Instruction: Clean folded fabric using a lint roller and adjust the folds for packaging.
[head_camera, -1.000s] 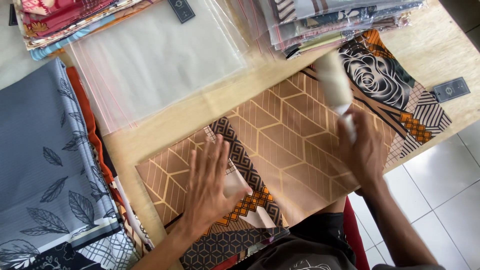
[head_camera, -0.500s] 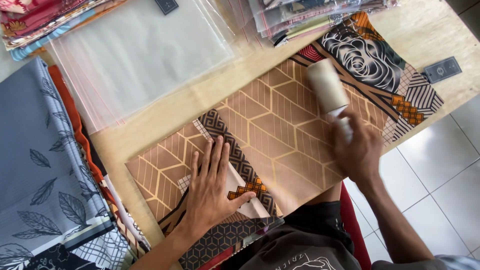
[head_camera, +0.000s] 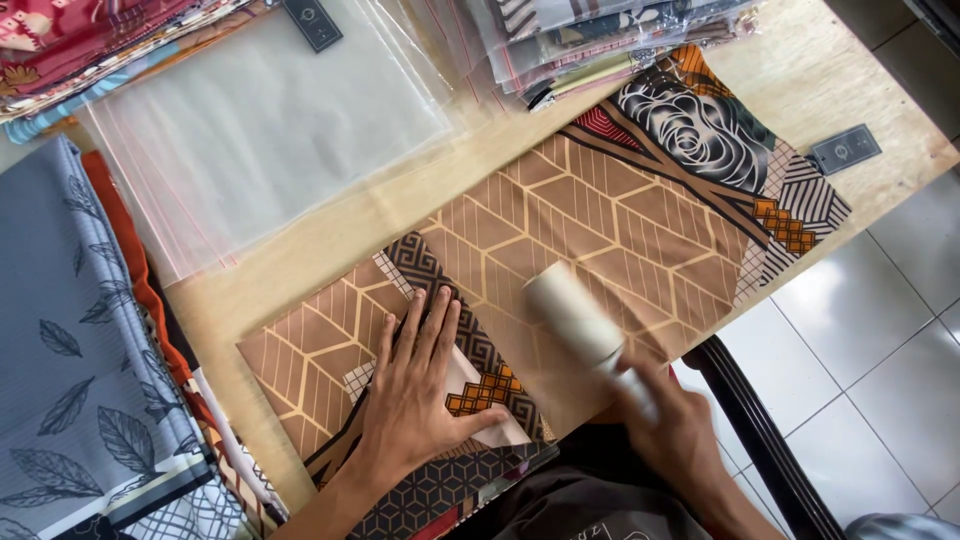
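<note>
Your right hand (head_camera: 680, 440) grips the white cylindrical lint roller (head_camera: 575, 312), seemingly angled up-left from your fingers across the folded brown geometric-patterned cloth (head_camera: 600, 220); your left hand (head_camera: 415, 395) lies flat, fingers spread.

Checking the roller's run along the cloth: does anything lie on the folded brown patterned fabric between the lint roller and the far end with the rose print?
Nothing visible does. The lint roller, held by the right hand, has bare brown patterned fabric ahead. The left hand presses the cloth on the opposite side.

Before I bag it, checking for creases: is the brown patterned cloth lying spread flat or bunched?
Spread flat. The brown patterned cloth lies smooth on the table, left hand pressing it, right hand holding a lint roller.
</note>
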